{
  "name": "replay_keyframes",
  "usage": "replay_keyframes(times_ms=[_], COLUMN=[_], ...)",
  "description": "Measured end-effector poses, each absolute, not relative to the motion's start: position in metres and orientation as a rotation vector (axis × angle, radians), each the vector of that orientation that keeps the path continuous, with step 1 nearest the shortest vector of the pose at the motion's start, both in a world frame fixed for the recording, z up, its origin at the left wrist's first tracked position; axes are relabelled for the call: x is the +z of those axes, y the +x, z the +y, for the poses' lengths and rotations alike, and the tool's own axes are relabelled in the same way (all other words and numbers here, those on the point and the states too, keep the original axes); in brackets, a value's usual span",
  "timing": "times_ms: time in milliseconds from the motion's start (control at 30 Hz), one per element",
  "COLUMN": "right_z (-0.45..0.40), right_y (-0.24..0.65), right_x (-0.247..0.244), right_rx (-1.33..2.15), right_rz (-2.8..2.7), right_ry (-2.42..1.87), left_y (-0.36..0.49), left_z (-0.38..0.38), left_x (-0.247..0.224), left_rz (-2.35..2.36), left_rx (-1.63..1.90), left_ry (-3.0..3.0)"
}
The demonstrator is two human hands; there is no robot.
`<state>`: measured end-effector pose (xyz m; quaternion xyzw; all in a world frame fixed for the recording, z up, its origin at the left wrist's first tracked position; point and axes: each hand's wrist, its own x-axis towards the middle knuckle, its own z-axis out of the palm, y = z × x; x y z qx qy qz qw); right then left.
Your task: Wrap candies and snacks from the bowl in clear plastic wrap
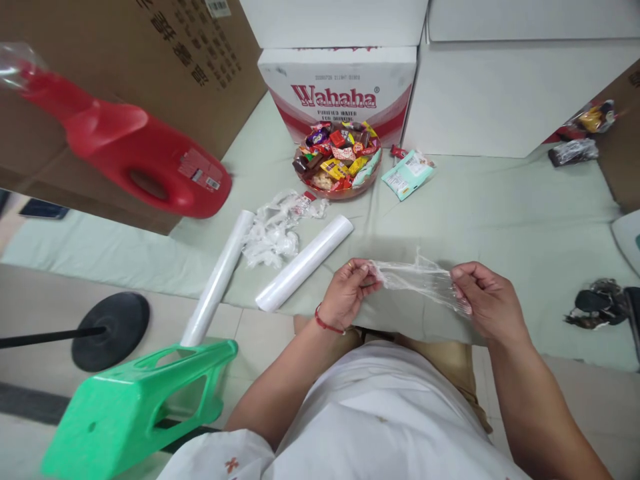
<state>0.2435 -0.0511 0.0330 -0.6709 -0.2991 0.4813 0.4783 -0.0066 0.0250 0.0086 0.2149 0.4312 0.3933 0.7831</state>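
A thin sheet of clear plastic film [417, 277] is stretched between my two hands, just above the table's front edge. My left hand [350, 290] pinches its gathered left end, a red cord bracelet on the wrist. My right hand [483, 293] grips the opposite end between thumb and fingers. Left of my hands a white roll of film [305, 263] lies slanted on the cloth. Beside it is a crumpled heap of clear plastic [273, 233]. Another long white roll [217, 277] reaches past the table edge towards a green plastic stool [135, 393].
A bowl of wrapped sweets [337, 160] stands before a Wahaha carton [345, 93], with a light blue packet [409, 175] beside it. A red bottle [135, 147] is at the left. Keys [595, 303] lie at the right; white boxes [500, 93] line the back.
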Motion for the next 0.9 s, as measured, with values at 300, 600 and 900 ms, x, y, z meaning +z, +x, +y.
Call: replay_keyframes(times_ms=[300, 600, 900], right_z=[-0.07, -0.081, -0.035], right_y=[0.253, 0.248, 0.24], right_x=[0.035, 0.033, 0.064], right_rx=[1.088, 0.976, 0.266], right_rz=[-0.849, -1.254, -1.959], right_ry=[-1.733, -1.772, -1.433], left_y=[-0.007, 0.003, -0.001], left_z=[0.031, 0.037, 0.039], left_x=[0.02, 0.011, 0.055], left_rz=[0.959, 1.297, 1.029], left_rx=[0.866, 1.18, 0.825], left_ry=[0.338, 0.807, 0.696])
